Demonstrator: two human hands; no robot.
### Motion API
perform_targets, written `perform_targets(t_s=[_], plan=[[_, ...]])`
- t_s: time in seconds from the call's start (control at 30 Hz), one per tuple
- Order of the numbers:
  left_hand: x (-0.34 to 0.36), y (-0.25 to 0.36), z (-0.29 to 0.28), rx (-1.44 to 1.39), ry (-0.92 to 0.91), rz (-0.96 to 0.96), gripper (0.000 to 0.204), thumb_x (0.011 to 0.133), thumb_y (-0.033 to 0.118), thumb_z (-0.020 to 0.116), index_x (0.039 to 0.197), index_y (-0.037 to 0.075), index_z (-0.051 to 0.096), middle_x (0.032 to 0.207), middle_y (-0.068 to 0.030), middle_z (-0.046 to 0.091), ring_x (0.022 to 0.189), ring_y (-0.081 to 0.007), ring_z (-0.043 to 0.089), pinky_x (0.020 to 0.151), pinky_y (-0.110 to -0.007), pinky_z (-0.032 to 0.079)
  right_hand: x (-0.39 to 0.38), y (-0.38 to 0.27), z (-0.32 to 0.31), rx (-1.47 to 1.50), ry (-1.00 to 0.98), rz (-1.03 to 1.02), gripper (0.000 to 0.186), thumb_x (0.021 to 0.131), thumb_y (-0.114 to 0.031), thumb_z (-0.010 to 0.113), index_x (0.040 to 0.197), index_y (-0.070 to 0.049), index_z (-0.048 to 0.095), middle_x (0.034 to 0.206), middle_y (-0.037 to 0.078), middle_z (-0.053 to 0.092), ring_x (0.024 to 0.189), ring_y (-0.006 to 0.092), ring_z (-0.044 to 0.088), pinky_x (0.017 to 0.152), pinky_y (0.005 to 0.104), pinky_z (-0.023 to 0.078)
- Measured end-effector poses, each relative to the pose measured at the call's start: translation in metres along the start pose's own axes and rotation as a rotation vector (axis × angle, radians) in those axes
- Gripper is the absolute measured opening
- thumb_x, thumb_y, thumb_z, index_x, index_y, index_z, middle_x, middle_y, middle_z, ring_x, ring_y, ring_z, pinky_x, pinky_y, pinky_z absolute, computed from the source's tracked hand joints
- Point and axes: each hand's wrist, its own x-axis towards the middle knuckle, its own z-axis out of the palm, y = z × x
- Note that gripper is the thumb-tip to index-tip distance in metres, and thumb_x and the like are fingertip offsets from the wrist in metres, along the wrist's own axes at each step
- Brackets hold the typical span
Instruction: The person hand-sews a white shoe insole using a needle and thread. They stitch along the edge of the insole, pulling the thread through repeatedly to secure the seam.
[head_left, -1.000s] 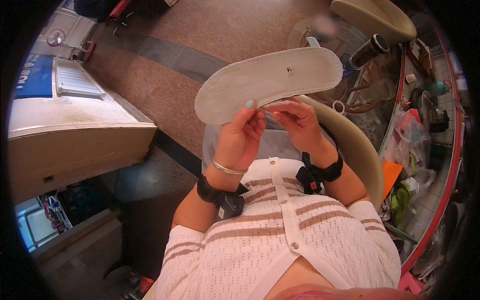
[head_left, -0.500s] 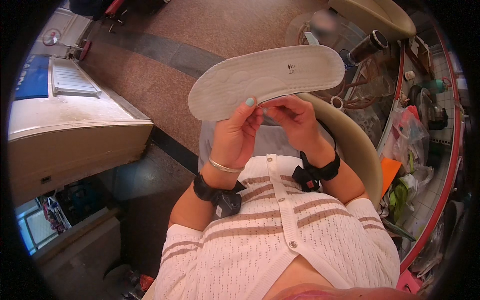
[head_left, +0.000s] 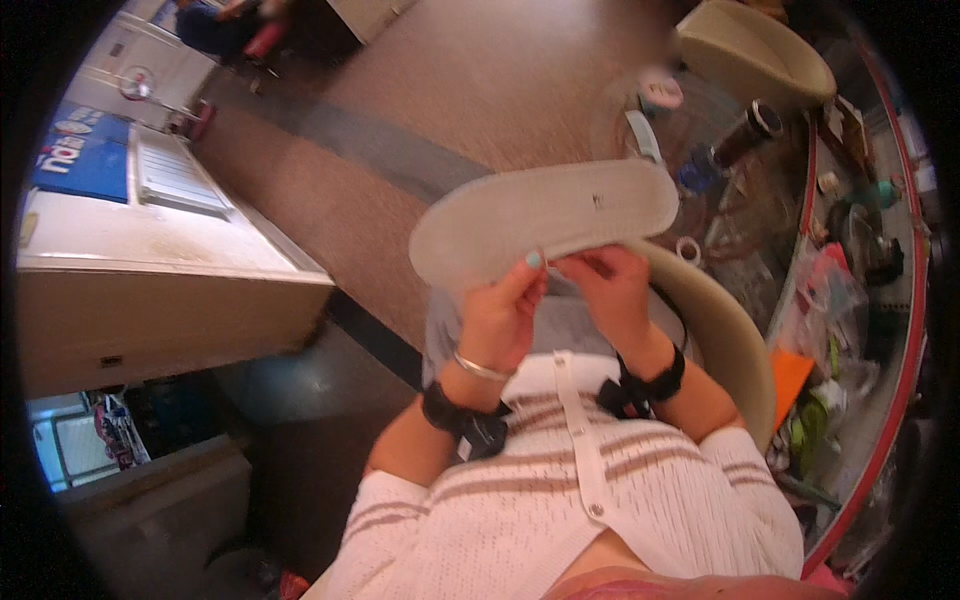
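Note:
A pale, long shoe insole (head_left: 540,215) is held up in front of my chest, its flat face toward me and a small dark print near its right end. My left hand (head_left: 503,318) grips the lower edge, the thumb on the near face and the other fingers curled in. Close beside that thumb, my right hand (head_left: 612,288) is closed in a pinch at the same edge. Whatever its fingertips hold is too small and blurred to make out.
A beige chair (head_left: 735,345) curves round my right side; another armchair (head_left: 760,50) stands far right. A glass table there bears a dark tumbler (head_left: 750,132). Plastic bags (head_left: 825,300) fill a red-edged shelf at right. A white counter (head_left: 170,240) stands left. Someone in dark clothes (head_left: 215,28) is far left.
My view has shifted, so the insole and both hands appear lower and slightly to the right. The person at the far left shows more. Both hands keep nearly the same hold.

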Motion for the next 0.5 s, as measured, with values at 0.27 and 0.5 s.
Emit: perform_targets(t_s=[0.27, 0.5], plan=[[0.003, 0.0, 0.005, 0.138, -0.006, 0.14, 0.026, 0.077, 0.003, 0.062, 0.101, 0.006, 0.055, 0.09, -0.0022, 0.058, 0.077, -0.0108, 0.054, 0.064, -0.022, 0.044, 0.012, -0.041, -0.002, -0.443, 0.122, -0.66, 0.014, 0.061, 0.001, 0.066, 0.072, -0.005, 0.06, 0.075, 0.007, 0.053, 0.071, 0.0243, 0.051, 0.061, 0.0315, 0.042], [-0.002, -0.002, -0.004, 0.163, -0.006, 0.082, 0.02, 0.079, 0.005, 0.06, 0.099, 0.004, 0.056, 0.091, -0.0045, 0.06, 0.079, -0.0129, 0.056, 0.069, -0.024, 0.045, 0.014, -0.035, 0.002, -0.335, 0.0, -0.598, 0.013, 0.063, 0.002, 0.062, 0.073, -0.004, 0.056, 0.074, 0.01, 0.051, 0.072, 0.0287, 0.051, 0.062, 0.0353, 0.042]])
